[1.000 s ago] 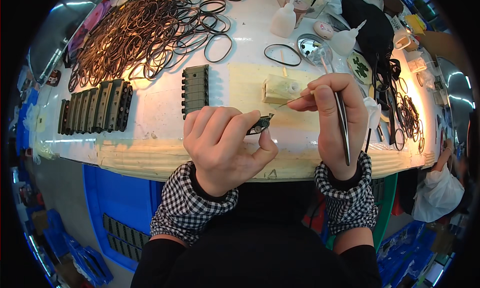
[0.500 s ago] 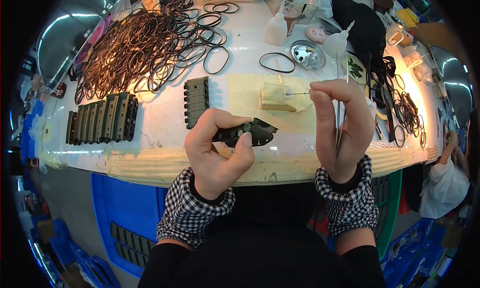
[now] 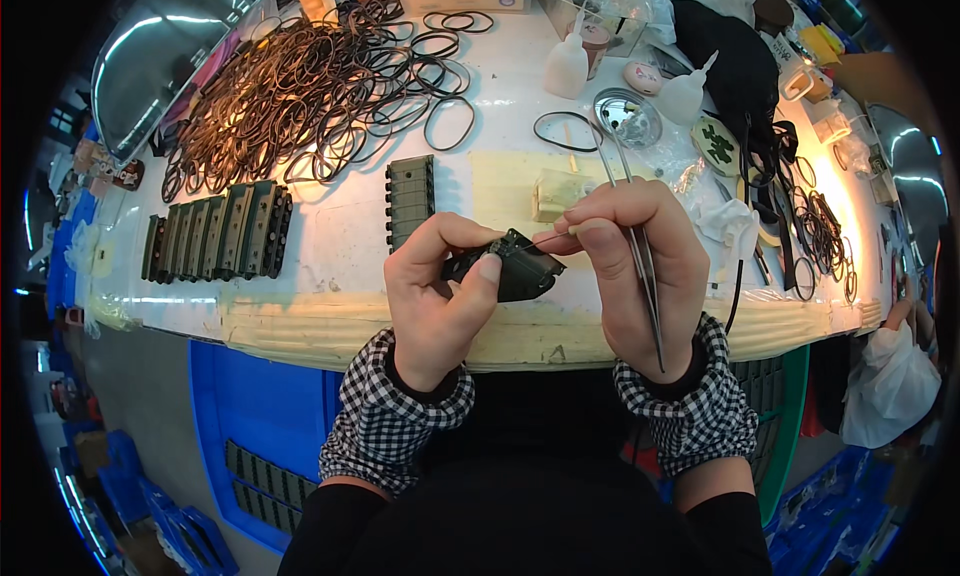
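Near the table's front edge, my left hand [image 3: 440, 286] is closed on a dark green, angular molded part [image 3: 528, 273], thumb and fingers gripping its left end. My right hand [image 3: 645, 266] pinches a thin needle-like tool [image 3: 548, 238] between thumb and forefinger, its tip at the part's upper edge. Whether the tip touches the part I cannot tell. Metal tweezers [image 3: 648, 286] are tucked in the same hand, their points facing the far side. Behind the hands sits a small yellowish block [image 3: 558, 192], partly covered by my right fingers.
Rows of green ribbed parts [image 3: 215, 234] stand at the left, with another ribbed part [image 3: 410, 201] nearer the middle. A big heap of dark rubber bands [image 3: 300, 96] lies behind. Squeeze bottles [image 3: 567, 68] and a small round dish [image 3: 627, 118] stand at the back right.
My right hand has moved left from the yellowish block, bringing the needle-like tool to the green part. The tweezers have tilted in its grip. My left hand keeps its hold.
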A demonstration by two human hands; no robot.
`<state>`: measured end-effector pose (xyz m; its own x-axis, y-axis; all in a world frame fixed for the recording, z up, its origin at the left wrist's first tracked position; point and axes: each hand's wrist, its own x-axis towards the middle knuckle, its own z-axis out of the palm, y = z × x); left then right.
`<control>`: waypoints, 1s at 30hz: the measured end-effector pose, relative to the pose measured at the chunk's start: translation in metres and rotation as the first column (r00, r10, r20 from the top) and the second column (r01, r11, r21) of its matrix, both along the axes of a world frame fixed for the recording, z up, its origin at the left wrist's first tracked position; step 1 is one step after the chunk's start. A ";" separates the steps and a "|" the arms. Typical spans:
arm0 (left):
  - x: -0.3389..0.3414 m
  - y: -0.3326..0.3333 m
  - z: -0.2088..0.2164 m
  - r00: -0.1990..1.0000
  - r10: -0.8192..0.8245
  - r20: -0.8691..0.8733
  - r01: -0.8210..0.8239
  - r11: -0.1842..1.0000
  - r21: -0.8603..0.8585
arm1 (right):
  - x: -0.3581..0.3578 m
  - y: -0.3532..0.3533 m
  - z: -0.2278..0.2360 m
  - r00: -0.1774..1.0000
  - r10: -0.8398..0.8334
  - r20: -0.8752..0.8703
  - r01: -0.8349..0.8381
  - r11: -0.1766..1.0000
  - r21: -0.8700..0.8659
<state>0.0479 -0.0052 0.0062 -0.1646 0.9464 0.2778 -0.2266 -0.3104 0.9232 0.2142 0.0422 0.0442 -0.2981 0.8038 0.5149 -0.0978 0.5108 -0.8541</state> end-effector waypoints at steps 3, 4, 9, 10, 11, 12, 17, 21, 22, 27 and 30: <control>0.000 0.000 0.000 1.000 -0.008 0.010 0.008 1.000 0.003 | -0.001 0.001 0.000 1.000 -0.017 0.018 0.017 1.000 0.024; 0.000 0.000 0.000 1.000 -0.010 0.011 0.010 1.000 0.003 | -0.001 0.001 0.000 1.000 -0.020 0.016 0.020 0.999 0.028; 0.000 0.000 0.000 1.000 -0.004 0.010 0.004 1.000 0.015 | -0.002 0.001 -0.001 1.000 -0.012 0.004 0.012 1.000 0.002; -0.001 0.001 -0.001 1.000 0.002 -0.007 -0.002 1.000 0.031 | -0.002 0.000 0.000 1.000 -0.006 -0.008 0.006 1.000 -0.028; -0.001 0.001 -0.002 1.000 0.009 -0.024 -0.008 0.999 0.046 | -0.002 -0.001 0.001 1.000 0.000 -0.022 -0.001 0.998 -0.058; 0.000 0.001 -0.001 0.999 0.031 -0.040 -0.030 0.999 0.030 | 0.000 -0.001 0.002 0.999 -0.023 -0.044 0.019 0.995 -0.093; 0.001 0.000 -0.001 0.772 0.386 -0.505 -0.296 0.921 0.252 | 0.013 0.016 -0.001 0.967 -0.253 0.041 0.252 0.967 0.017; 0.005 0.005 0.001 0.522 0.595 -0.611 -0.289 0.797 0.530 | 0.022 0.032 -0.007 0.820 -0.507 0.265 0.361 0.818 0.448; 0.006 0.006 0.000 0.482 0.626 -0.613 -0.286 0.774 0.565 | 0.021 0.033 -0.008 0.788 -0.547 0.283 0.351 0.777 0.523; 0.010 0.005 0.001 0.380 0.663 -0.645 -0.266 0.746 0.611 | 0.021 0.033 -0.013 0.711 -0.560 0.426 0.287 0.784 0.550; 0.011 0.006 0.001 0.338 0.686 -0.644 -0.260 0.726 0.637 | 0.022 0.033 -0.014 0.712 -0.543 0.445 0.279 0.800 0.531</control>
